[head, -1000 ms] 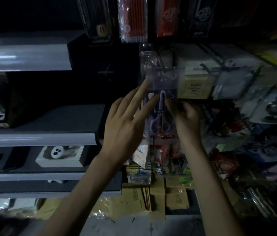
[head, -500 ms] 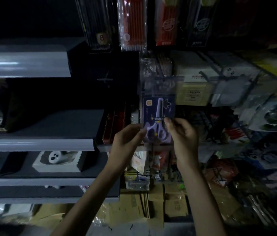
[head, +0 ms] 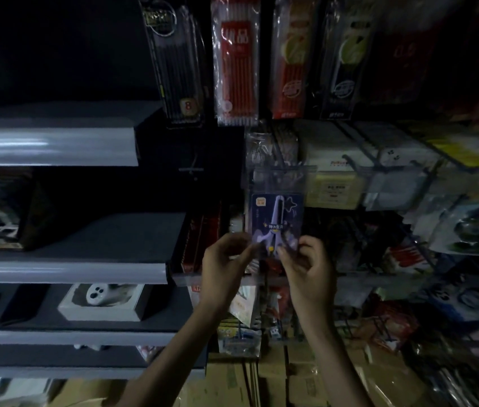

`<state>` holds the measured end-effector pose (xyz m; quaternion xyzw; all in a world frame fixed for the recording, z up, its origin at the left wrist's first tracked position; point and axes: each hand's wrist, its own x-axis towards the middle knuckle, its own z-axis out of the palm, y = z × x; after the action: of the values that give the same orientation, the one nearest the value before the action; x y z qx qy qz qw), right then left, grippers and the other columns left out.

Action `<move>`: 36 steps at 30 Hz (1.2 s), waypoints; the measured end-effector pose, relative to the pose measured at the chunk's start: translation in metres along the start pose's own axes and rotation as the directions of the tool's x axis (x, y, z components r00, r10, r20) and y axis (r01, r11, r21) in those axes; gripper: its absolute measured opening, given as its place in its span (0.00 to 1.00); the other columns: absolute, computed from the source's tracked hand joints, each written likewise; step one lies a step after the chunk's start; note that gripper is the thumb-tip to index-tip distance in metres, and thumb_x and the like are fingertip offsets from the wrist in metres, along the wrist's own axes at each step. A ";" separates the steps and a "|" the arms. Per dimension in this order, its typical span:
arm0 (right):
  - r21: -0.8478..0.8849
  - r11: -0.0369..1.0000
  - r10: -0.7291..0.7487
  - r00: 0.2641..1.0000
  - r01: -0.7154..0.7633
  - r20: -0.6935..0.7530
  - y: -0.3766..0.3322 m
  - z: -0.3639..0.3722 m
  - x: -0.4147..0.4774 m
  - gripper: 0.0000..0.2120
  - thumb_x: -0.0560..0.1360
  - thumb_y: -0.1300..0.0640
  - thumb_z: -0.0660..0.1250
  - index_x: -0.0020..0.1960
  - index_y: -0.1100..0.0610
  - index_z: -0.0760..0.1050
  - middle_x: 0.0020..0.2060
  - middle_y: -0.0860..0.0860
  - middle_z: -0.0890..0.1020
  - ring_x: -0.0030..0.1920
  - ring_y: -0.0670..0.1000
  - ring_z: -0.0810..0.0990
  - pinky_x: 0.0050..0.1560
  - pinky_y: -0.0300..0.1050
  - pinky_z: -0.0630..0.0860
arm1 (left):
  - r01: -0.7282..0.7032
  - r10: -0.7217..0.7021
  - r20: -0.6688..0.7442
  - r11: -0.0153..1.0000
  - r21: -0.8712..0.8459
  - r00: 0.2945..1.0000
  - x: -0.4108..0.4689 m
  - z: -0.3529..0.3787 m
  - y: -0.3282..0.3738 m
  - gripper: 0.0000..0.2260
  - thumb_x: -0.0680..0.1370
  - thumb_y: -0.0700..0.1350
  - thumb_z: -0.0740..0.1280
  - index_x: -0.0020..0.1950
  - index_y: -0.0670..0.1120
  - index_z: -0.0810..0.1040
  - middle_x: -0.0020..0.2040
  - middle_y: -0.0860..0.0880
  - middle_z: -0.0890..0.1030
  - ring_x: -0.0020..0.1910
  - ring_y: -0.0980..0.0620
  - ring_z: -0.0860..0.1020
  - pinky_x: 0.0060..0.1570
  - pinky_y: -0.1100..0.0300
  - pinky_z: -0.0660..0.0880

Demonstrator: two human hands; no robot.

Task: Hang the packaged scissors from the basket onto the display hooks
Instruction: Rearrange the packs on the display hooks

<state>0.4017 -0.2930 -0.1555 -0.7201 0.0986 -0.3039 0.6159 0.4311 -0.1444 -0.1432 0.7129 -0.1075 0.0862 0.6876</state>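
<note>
Both forearms come up from the bottom of the frame, wrists bent back a little, hands side by side at the display w/ backs toward me. My left hand (head: 223,268) has its fingers curled in, thumb and fingertips pinching the lower left corner of the packaged scissors (head: 276,218). My right hand (head: 308,271) mirrors it: fingers bunched and curled, nipping the lower right corner, thumb on the near face. The hands are near each other but not touching, w/ the pack's bottom edge between them.

The pack stands upright, flat face toward me: dark blue card, pale purple scissors w/ blades pointing up, clear plastic flap on top. That flap sits in front of other clear packs on the rack (too blurred to tell if it's on a hook or just held against it).

Above it hang long pencil packs, a red one (head: 236,69) directly over and a black one (head: 176,63) to its left. Left of my hands is a grey shelf (head: 64,271), and one level below it a white item in an open box (head: 101,298).
</note>
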 end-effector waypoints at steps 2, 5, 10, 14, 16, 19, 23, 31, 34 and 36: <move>-0.074 0.997 -0.017 0.999 0.014 -0.031 0.000 0.003 0.001 0.14 0.76 0.58 0.76 0.58 0.57 0.78 0.48 0.49 0.83 0.46 0.33 0.80 0.41 0.26 0.73 | -0.007 0.008 -0.038 1.000 0.009 0.999 0.001 0.001 -0.006 0.04 0.79 0.43 0.76 0.53 0.47 0.85 0.49 0.49 0.88 0.49 0.50 0.87 0.49 0.54 0.83; -0.137 0.990 -0.031 0.998 0.024 -0.051 -0.003 0.009 0.007 0.16 0.75 0.53 0.77 0.59 0.53 0.76 0.47 0.45 0.81 0.46 0.34 0.79 0.40 0.28 0.73 | -0.004 0.006 -0.103 1.000 0.018 0.995 0.007 0.005 -0.007 0.04 0.79 0.44 0.76 0.53 0.47 0.86 0.47 0.51 0.88 0.48 0.51 0.87 0.50 0.51 0.84; -0.154 0.988 -0.037 0.997 0.026 -0.069 -0.011 0.019 0.024 0.16 0.75 0.51 0.77 0.57 0.48 0.73 0.46 0.41 0.80 0.45 0.38 0.80 0.40 0.37 0.73 | -0.008 0.007 -0.183 1.000 -0.004 0.983 0.020 0.015 0.000 0.04 0.78 0.46 0.77 0.50 0.47 0.86 0.45 0.50 0.88 0.47 0.50 0.87 0.51 0.43 0.84; -0.207 0.978 -0.054 0.996 0.040 -0.064 -0.010 0.023 0.034 0.16 0.76 0.51 0.76 0.54 0.47 0.70 0.42 0.40 0.79 0.42 0.41 0.79 0.36 0.31 0.69 | 0.015 -0.012 -0.214 1.000 0.011 0.977 0.025 0.021 0.004 0.02 0.79 0.47 0.77 0.47 0.51 0.85 0.43 0.53 0.88 0.46 0.53 0.86 0.53 0.43 0.83; -0.254 0.966 -0.068 0.995 0.050 -0.066 -0.005 0.024 0.034 0.16 0.76 0.50 0.76 0.54 0.48 0.70 0.43 0.44 0.80 0.43 0.46 0.80 0.37 0.36 0.70 | 0.031 -0.023 -0.222 0.999 0.036 0.975 0.026 0.024 0.003 0.04 0.78 0.48 0.77 0.46 0.55 0.84 0.43 0.56 0.87 0.45 0.57 0.86 0.52 0.46 0.84; -0.341 0.938 -0.101 0.991 0.067 -0.085 0.000 0.022 0.033 0.16 0.76 0.49 0.76 0.56 0.50 0.72 0.48 0.47 0.81 0.47 0.49 0.81 0.41 0.46 0.75 | 0.012 0.016 -0.244 0.994 0.112 0.970 0.026 0.024 -0.003 0.06 0.77 0.54 0.77 0.51 0.58 0.82 0.47 0.58 0.86 0.47 0.60 0.84 0.51 0.49 0.84; -0.330 0.935 -0.159 0.985 0.129 -0.067 0.001 0.026 0.032 0.20 0.80 0.49 0.70 0.70 0.50 0.71 0.61 0.48 0.80 0.58 0.49 0.80 0.51 0.48 0.80 | -0.078 0.115 -0.235 0.984 0.160 0.965 0.028 0.024 -0.010 0.19 0.81 0.50 0.74 0.71 0.55 0.77 0.64 0.58 0.81 0.64 0.60 0.79 0.59 0.61 0.81; -0.325 0.936 -0.148 0.989 0.138 -0.007 0.000 0.042 0.040 0.29 0.84 0.49 0.63 0.82 0.53 0.61 0.72 0.51 0.77 0.69 0.50 0.78 0.62 0.39 0.74 | -0.072 0.072 -0.148 0.997 0.007 0.986 0.035 0.038 -0.006 0.21 0.83 0.44 0.71 0.77 0.52 0.75 0.69 0.61 0.81 0.68 0.63 0.78 0.66 0.62 0.78; -0.307 0.945 -0.118 0.993 0.113 0.003 0.003 0.045 0.042 0.29 0.84 0.48 0.62 0.82 0.51 0.60 0.73 0.50 0.77 0.70 0.49 0.77 0.65 0.44 0.76 | -0.088 0.091 -0.145 0.996 0.027 0.985 0.035 0.040 -0.002 0.19 0.84 0.42 0.69 0.76 0.52 0.76 0.63 0.65 0.83 0.64 0.64 0.81 0.60 0.68 0.78; -0.289 0.951 -0.117 0.993 0.110 -0.004 0.003 0.046 0.045 0.28 0.83 0.47 0.63 0.82 0.50 0.62 0.71 0.49 0.77 0.70 0.47 0.77 0.65 0.44 0.77 | -0.107 0.113 -0.141 0.993 0.046 0.984 0.036 0.042 0.000 0.19 0.84 0.39 0.68 0.75 0.51 0.77 0.61 0.60 0.85 0.62 0.63 0.82 0.58 0.69 0.79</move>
<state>0.4638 -0.2793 -0.1470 -0.8033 0.1067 -0.3287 0.4850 0.4649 -0.1878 -0.1350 0.7108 -0.0955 0.1769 0.6740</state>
